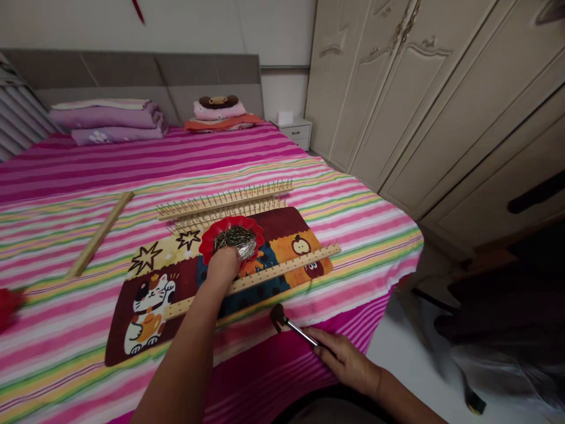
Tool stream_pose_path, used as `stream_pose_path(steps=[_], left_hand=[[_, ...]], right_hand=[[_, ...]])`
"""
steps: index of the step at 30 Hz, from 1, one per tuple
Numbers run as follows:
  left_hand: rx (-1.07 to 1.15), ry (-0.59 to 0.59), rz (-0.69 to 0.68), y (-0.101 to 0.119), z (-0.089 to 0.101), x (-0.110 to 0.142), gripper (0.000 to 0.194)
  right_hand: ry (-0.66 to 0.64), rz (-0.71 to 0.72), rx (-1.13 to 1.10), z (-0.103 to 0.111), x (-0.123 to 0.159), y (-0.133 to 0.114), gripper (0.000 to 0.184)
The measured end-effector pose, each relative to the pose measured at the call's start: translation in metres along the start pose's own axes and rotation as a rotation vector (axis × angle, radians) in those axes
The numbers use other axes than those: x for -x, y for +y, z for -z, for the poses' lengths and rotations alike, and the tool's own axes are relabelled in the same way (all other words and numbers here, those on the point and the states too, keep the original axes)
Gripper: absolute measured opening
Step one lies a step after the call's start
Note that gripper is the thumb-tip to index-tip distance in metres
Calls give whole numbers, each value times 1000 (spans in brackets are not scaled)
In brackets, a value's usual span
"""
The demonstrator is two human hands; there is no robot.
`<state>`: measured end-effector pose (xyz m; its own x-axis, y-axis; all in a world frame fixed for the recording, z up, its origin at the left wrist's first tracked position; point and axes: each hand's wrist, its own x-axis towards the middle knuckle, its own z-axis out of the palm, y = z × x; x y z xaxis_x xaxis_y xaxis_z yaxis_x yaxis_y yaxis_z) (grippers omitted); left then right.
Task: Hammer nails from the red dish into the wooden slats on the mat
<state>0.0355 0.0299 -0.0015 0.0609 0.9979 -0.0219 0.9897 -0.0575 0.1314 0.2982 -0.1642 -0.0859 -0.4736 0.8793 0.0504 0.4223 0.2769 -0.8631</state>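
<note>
My left hand (225, 263) reaches to the near edge of a red scalloped bowl (206, 234) full of loose metal nails (236, 237). Its fingers curl downward at the nails; the fingertips are hidden, so I cannot see what they hold. Under my left forearm runs a wooden strip (282, 269) dotted with holes along its length, with a few nails standing at its right end. My right hand (342, 358) is closed around the handle of a hammer (296, 331), its dark head pointing up and left above the bed's near edge.
Wooden strips set with rows of upright nails (225, 200) lie behind the bowl. A patterned mat (117, 330) lies beneath the bowl. A bare wooden bar (101, 234) and a blurred red object (7, 309) are on the left. Folded bedding (110, 122) sits by the headboard; wardrobes (388, 112) stand right.
</note>
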Motion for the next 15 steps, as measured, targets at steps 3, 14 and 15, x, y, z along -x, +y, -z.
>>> stream_pose_path(steps=[3, 14, 15], left_hand=[[124, 77, -8, -10, 2, 1, 18], [1412, 4, 255, -24, 17, 47, 40], [1470, -4, 284, -24, 18, 53, 42]], right_hand=[[8, 1, 3, -1, 0, 0, 40], [10, 0, 13, -3, 0, 2, 41], [7, 1, 13, -3, 0, 2, 41]])
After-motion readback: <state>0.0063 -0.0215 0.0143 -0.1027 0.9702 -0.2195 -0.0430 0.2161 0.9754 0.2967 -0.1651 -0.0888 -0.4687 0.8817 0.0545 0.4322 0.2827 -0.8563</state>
